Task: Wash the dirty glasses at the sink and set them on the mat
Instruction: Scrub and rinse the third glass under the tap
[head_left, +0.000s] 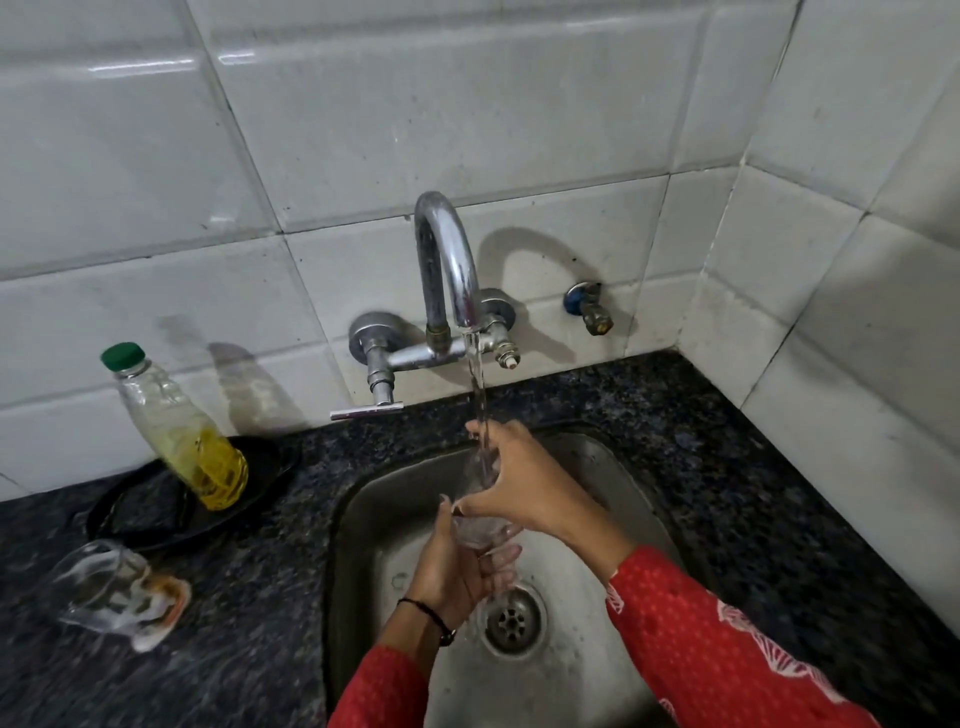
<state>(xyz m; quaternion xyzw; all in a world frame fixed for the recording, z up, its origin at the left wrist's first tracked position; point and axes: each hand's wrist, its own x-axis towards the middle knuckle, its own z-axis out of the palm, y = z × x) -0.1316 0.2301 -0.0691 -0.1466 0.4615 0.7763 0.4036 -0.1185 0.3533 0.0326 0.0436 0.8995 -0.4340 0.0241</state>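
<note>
Currently gripping glass (479, 522) under running tap (448, 270): L hand (454, 569) low, R hand (522, 480) high. Also noted: 2nd glass (98, 582) on mat (169, 597).

- Your sink (613, 467) sits in the tabletop (727, 467), with the tap (447, 260) on the wall behind it.
- Over the sink, under the tap, your left hand (452, 566) holds a glass (480, 525) from below and your right hand (519, 483) holds it from above.
- Left of the sink, a bottle (182, 431) stands on a tray (130, 519).
- A second glass (98, 587) sits in front of the tray.

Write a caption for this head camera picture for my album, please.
Left hand and right hand hold a glass under the running tap above the sink.
</note>
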